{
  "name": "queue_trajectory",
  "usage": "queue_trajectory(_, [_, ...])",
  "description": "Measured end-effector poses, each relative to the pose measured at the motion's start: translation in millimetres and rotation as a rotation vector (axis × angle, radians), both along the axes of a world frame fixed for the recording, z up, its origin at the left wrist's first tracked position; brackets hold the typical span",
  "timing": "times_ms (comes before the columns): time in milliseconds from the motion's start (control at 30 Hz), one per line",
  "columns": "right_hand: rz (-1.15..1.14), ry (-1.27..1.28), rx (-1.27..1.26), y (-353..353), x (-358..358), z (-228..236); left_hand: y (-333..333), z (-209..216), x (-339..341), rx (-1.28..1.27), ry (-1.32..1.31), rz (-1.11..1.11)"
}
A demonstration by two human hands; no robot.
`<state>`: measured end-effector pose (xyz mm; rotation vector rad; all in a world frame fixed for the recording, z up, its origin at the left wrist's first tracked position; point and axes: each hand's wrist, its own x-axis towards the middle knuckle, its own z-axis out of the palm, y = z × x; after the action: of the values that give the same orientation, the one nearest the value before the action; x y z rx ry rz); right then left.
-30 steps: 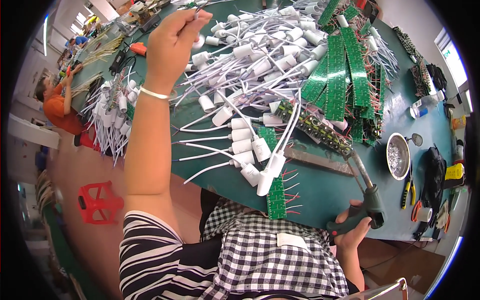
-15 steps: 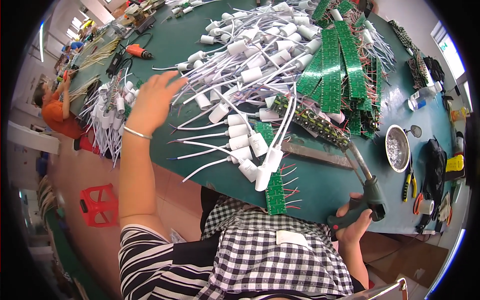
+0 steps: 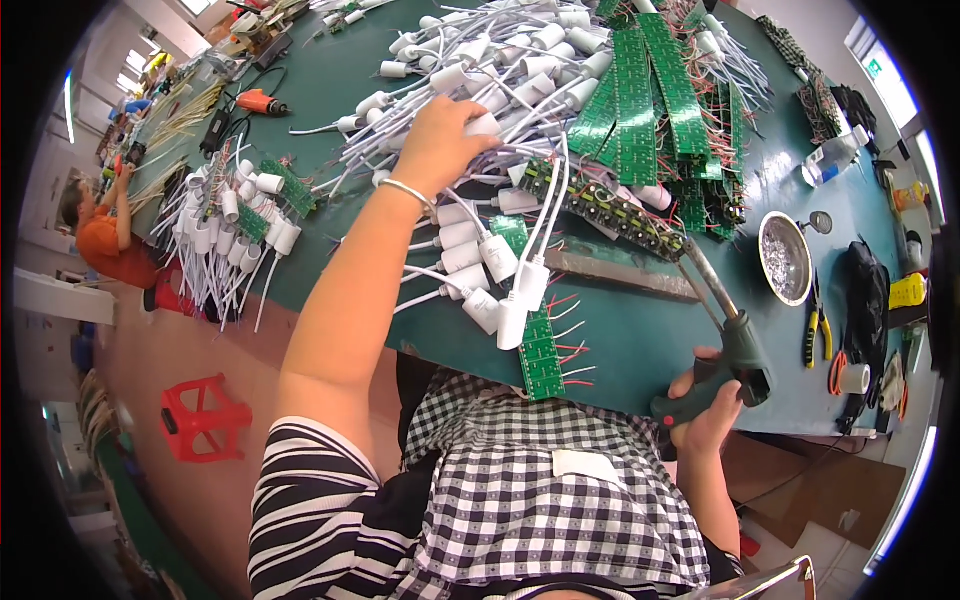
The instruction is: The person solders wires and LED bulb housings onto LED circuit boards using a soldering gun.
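My left hand (image 3: 440, 145) reaches into the big pile of white cylinders with cables (image 3: 520, 60), its fingers and thumb closed around one white cylinder (image 3: 482, 125). In my right hand (image 3: 710, 415) is a dark green soldering gun (image 3: 742, 355), its metal barrel pointing up and away. Beyond the barrel lies a strip of boards with components (image 3: 610, 212), beside a flat metal bar (image 3: 620, 272). Nearer me, a green circuit board strip (image 3: 540, 355) with red and white wires lies at the table edge. Several white cylinders rest across its far part, partly behind my left forearm.
Long green board strips (image 3: 635, 100) are stacked at the back right. A metal bowl (image 3: 785, 258), yellow-handled pliers (image 3: 817, 335) and a plastic bottle (image 3: 835, 157) stand to the right. At left are another cylinder bundle (image 3: 230, 225), an orange tool (image 3: 260, 103) and a person in orange (image 3: 105, 240).
My left hand has moved right, from the pile's left edge into it, and closed on a white cylinder. My right hand keeps holding the soldering gun. The view has shifted slightly.
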<state>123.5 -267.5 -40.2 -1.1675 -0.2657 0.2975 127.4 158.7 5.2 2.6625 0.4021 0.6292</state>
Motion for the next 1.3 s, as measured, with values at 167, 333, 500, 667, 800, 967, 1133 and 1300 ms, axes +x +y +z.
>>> queue_trajectory(167, [-0.031,-0.028,0.014,1,2,-7,-32,29,-38,-0.254,-0.303,-0.018])
queue_trajectory(333, [-0.083,-0.022,0.005,-2,1,-5,-127,53,-126,-0.062,-0.056,-0.272])
queue_trajectory(500, [-0.044,-0.034,0.055,-3,0,-9,-168,5,-177,-0.305,0.172,-0.162])
queue_trajectory(667, [0.072,0.009,-0.025,-5,-28,1,-178,-17,-173,-0.321,0.052,-0.077])
queue_trajectory(800, [0.392,0.076,-0.274,-29,-45,14,-176,-20,-169,-0.365,0.053,-0.062])
queue_trajectory(967, [0.494,-0.294,-0.471,-52,-57,14,-178,-19,-163,-0.304,0.073,-0.01])
queue_trajectory(1133, [0.466,-0.309,-0.52,-36,-53,22,-181,-20,-160,-0.297,0.075,0.004])
queue_trajectory(1300, [0.429,-0.636,-0.76,-56,-53,3,-185,-22,-159,-0.243,0.072,0.0])
